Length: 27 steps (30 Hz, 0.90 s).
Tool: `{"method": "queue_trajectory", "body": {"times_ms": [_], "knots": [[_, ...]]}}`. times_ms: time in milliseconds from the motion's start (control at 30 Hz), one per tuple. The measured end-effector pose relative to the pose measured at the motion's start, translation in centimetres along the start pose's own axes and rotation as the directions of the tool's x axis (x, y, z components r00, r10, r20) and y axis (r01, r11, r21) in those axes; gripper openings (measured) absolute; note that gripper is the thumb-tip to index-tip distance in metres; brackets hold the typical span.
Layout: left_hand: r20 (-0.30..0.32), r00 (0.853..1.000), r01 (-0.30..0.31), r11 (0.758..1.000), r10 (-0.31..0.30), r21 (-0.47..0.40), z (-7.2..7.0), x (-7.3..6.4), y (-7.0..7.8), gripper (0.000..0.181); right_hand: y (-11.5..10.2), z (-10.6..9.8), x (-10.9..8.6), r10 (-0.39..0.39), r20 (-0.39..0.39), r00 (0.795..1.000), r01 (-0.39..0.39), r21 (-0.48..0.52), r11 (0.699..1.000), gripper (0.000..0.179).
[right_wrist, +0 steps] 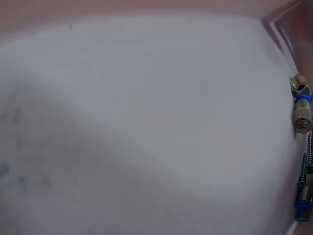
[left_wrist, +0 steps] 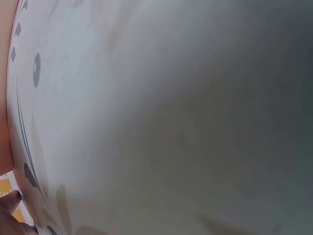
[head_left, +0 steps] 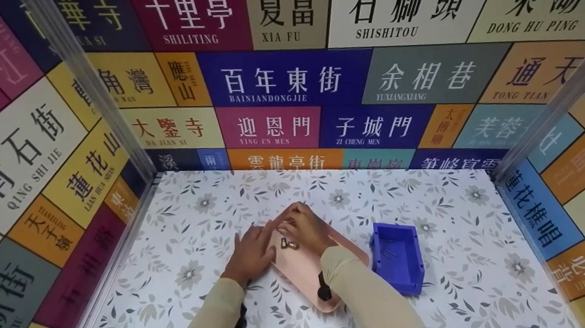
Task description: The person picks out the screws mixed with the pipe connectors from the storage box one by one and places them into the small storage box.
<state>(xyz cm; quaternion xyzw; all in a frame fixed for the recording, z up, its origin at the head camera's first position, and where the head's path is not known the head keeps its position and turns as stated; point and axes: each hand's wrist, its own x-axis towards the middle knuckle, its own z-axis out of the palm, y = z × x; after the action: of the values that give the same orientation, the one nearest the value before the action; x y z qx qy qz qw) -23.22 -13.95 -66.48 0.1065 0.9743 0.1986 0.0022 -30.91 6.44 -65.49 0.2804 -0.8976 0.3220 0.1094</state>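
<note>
A shallow pink tray (head_left: 305, 276) lies slanted on the table. My left hand (head_left: 252, 251) rests at its left rim, fingers stretched toward the far end. Its fingertips (left_wrist: 10, 215) show in the corner of the left wrist view. My right hand (head_left: 305, 230) reaches into the tray's far end, fingers bent down; I cannot tell whether they pinch anything. Close below them lie brass threaded fittings (head_left: 289, 244). In the right wrist view, one brass fitting (right_wrist: 302, 110) has a blue ring, and dark screws (right_wrist: 302, 169) lie beside another fitting.
A blue open bin (head_left: 401, 280) stands right of the tray, with a few thin screws (head_left: 388, 250) inside. The table (head_left: 189, 233) wears a leaf-patterned cover. Panels with printed signs (head_left: 286, 77) enclose the back and both sides.
</note>
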Motion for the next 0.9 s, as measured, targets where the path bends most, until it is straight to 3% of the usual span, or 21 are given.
{"method": "queue_trajectory", "body": {"times_ms": [300, 400, 600, 900], "knots": [[0.043, 0.998, 0.049, 0.999, -0.049, -0.011, -0.2, -0.1, 0.3, 0.073, 0.4, 0.5, -0.5, 0.017, -0.023, 1.000, -0.017, -0.034, 0.999, 0.017], [0.036, 0.999, 0.035, 0.999, -0.034, -0.018, -0.2, 0.0, 0.2, 0.072, 0.6, 0.7, -0.5, 0.035, -0.027, 0.999, -0.036, -0.017, 0.999, 0.017], [-0.013, 1.000, -0.028, 1.000, 0.028, -0.009, -0.2, 0.2, -0.2, 0.069, 0.7, 0.9, -0.5, 0.019, -0.026, 0.999, -0.021, -0.094, 0.995, 0.017], [0.015, 1.000, 0.004, 1.000, -0.004, -0.013, -0.4, 0.0, 0.1, 0.071, 0.5, 1.2, -0.3, 0.040, -0.008, 0.999, -0.040, -0.053, 0.998, 0.011]]}}
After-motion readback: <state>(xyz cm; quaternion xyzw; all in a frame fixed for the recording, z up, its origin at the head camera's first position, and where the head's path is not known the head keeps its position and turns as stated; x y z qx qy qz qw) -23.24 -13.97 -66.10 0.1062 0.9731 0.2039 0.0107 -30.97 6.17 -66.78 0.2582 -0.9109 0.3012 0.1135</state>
